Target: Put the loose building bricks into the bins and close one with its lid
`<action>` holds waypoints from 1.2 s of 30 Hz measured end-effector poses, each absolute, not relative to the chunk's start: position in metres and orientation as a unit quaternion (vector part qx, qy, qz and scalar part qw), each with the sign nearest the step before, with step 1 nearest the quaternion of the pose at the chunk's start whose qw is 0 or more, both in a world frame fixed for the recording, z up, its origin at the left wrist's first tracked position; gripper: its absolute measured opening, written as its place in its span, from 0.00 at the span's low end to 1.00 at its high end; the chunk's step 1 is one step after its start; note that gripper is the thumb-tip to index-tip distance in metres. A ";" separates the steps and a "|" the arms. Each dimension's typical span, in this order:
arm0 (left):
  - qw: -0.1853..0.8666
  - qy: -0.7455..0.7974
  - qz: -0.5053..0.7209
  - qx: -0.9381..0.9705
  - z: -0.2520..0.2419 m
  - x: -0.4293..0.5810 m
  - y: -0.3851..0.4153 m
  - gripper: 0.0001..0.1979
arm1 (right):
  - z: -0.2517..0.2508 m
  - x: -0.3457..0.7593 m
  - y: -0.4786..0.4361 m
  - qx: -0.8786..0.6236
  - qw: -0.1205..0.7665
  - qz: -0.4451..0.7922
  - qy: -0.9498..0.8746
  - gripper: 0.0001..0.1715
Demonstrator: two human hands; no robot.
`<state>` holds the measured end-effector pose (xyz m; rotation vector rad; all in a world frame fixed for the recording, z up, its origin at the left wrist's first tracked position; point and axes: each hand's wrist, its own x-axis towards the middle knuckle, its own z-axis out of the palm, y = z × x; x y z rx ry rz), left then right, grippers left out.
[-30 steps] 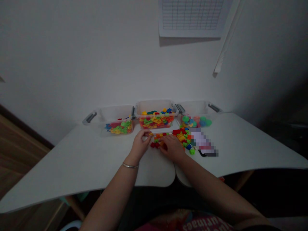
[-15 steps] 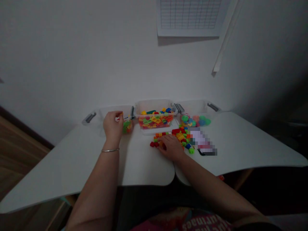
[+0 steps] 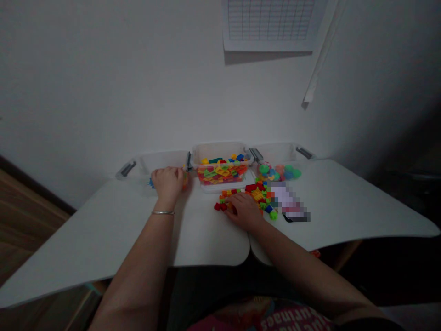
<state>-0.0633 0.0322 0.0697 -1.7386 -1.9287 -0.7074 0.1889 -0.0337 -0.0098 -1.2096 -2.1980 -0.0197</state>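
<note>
My left hand (image 3: 167, 184), with a silver bangle at its wrist, is at the front of the left clear plastic bin (image 3: 151, 161). Its fingertips point down and away, so whatever they hold is hidden. Small coloured pieces show in that bin around the hand. My right hand (image 3: 246, 212) lies low on the table, its fingers and thumb curled round some building bricks (image 3: 223, 201) at the left end of a colourful pile. Red bricks (image 3: 220, 207) lie just left of its fingertips. More loose bricks (image 3: 258, 195) in red, yellow, green and blue spread behind and right of it.
The middle clear bin (image 3: 222, 151) holds many mixed bricks. A right bin (image 3: 279, 154) contains green, blue and orange round pieces. A phone (image 3: 289, 202) lies right of the pile. The white table (image 3: 210, 239) stands against a wall with a printed grid sheet (image 3: 270, 23).
My left hand has shifted slightly right and lower, turning from a raised pinch to fingers pointing down at the left bin. The right hand stays on the bricks.
</note>
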 end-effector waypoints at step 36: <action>0.010 -0.430 -0.250 -0.868 -0.002 -0.003 -0.009 0.16 | -0.011 0.183 -0.031 -0.479 0.270 -0.019 -0.835 0.14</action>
